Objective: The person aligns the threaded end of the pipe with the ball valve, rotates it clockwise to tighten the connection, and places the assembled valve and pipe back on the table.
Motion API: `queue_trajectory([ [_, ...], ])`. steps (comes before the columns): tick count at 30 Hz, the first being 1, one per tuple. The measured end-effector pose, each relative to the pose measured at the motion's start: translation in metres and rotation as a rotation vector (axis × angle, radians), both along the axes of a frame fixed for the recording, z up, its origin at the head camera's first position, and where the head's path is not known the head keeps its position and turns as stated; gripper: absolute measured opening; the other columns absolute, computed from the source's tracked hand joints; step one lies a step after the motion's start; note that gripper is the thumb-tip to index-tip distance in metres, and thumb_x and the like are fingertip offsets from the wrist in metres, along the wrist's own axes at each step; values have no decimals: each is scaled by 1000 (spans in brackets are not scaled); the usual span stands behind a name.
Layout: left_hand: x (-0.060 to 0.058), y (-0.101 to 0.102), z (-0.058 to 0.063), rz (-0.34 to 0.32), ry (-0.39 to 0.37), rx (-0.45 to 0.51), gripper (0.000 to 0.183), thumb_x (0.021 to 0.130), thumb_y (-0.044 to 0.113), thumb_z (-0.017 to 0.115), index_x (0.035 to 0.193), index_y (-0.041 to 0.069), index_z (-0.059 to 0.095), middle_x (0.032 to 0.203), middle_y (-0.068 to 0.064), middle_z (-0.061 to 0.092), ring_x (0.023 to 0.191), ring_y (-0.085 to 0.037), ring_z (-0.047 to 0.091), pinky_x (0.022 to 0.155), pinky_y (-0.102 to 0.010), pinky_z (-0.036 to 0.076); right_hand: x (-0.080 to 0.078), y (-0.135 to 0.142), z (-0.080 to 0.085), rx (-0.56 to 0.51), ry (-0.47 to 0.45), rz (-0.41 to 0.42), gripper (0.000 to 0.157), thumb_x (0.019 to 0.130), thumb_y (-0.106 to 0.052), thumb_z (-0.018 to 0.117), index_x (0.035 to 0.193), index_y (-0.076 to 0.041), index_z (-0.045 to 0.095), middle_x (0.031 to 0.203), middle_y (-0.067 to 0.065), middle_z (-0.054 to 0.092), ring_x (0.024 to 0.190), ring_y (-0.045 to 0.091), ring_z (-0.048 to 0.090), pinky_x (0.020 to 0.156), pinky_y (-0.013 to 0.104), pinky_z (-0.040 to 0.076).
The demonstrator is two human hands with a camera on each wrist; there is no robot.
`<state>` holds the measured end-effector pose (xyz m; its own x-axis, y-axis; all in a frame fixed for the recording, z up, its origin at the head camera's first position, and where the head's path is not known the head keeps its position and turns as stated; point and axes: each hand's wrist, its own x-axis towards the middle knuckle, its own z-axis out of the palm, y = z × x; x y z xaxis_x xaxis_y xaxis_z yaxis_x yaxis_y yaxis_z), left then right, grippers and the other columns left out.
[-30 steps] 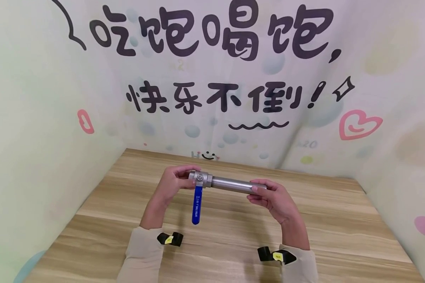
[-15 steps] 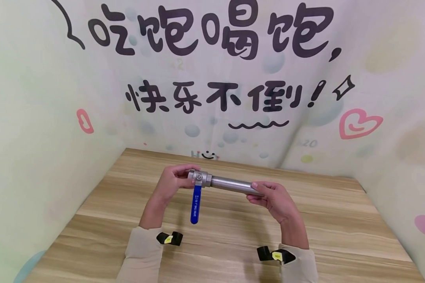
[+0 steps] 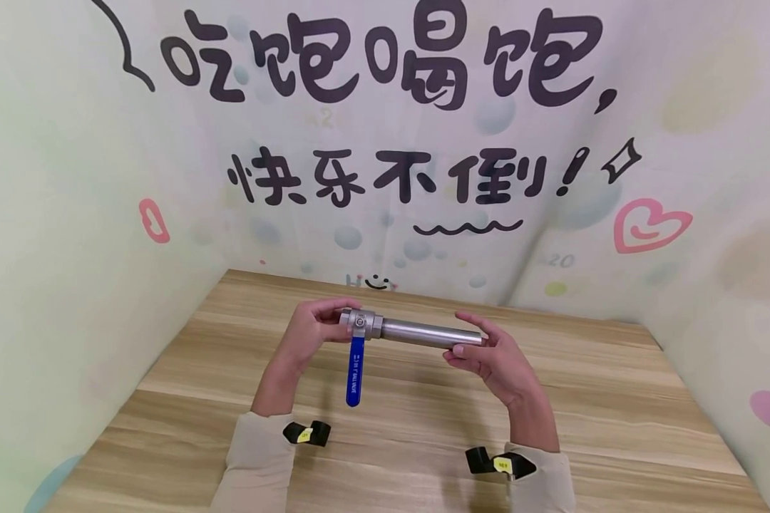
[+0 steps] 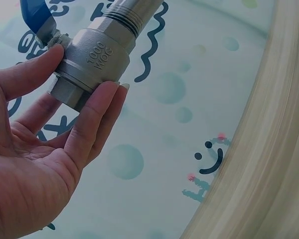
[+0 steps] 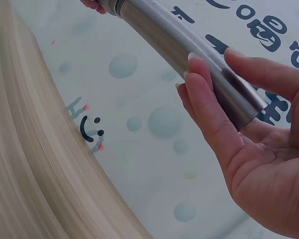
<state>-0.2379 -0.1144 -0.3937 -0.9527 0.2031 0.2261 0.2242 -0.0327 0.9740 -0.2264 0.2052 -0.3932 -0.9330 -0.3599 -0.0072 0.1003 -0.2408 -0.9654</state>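
In the head view a steel ball valve [image 3: 363, 323] with a blue lever handle [image 3: 356, 372] is joined to a steel pipe [image 3: 430, 333], held level above the table. My left hand [image 3: 307, 333] pinches the valve's left end between thumb and fingers. The left wrist view shows the valve body [image 4: 93, 57] marked "1000 WOG", with silver threads [image 4: 122, 20] at the joint. My right hand [image 3: 502, 360] holds the pipe's free end loosely, its index finger [image 3: 478, 324] lifted off. In the right wrist view, fingers [image 5: 202, 92] and thumb lie on either side of the pipe's end [image 5: 241, 107].
A wood-grain table [image 3: 398, 442] lies below both hands. Behind and beside it hangs a pale cloth backdrop [image 3: 334, 249] with dark lettering, hearts and bubbles. Each sleeve cuff carries a black mount [image 3: 308, 433] with a yellow label.
My right hand's fingers turned on the pipe, then loosened, with the index finger now raised away from it. The valve and left hand have stayed nearly still.
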Motion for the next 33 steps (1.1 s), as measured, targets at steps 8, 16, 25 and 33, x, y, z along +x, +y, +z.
queue_trajectory([
  [8, 0, 0, 0, -7, -2, 4, 37, 78, -11, 68, 115, -11, 64, 107, -22, 65, 87, -23, 62, 74, -39, 59, -1, 1, -3, -23, 20, 11, 36, 84, 15, 61, 113, -7, 60, 106, 16, 57, 83, 24, 72, 83, 39, 57],
  [16, -1, 1, -2, -3, 8, -8, 35, 80, -10, 67, 115, -10, 64, 107, -24, 65, 86, -23, 64, 71, -35, 59, -1, 0, -2, -14, -6, -5, 29, 86, 11, 61, 113, 1, 59, 102, 13, 62, 82, 23, 72, 82, 37, 57],
  [25, 0, 1, -5, 15, 1, -6, 33, 82, -10, 66, 114, -10, 65, 104, -20, 65, 84, -23, 64, 70, -36, 60, 0, -3, -2, 36, -32, -38, 32, 92, 3, 61, 122, 10, 52, 96, 11, 68, 79, 19, 72, 79, 33, 58],
  [33, -1, -1, -3, 9, 13, -16, 34, 81, -9, 66, 115, -8, 66, 111, -25, 64, 88, -24, 64, 74, -41, 59, 0, -4, -2, 66, -53, -53, 15, 94, -4, 62, 108, 2, 64, 96, 13, 68, 79, 18, 72, 80, 31, 58],
])
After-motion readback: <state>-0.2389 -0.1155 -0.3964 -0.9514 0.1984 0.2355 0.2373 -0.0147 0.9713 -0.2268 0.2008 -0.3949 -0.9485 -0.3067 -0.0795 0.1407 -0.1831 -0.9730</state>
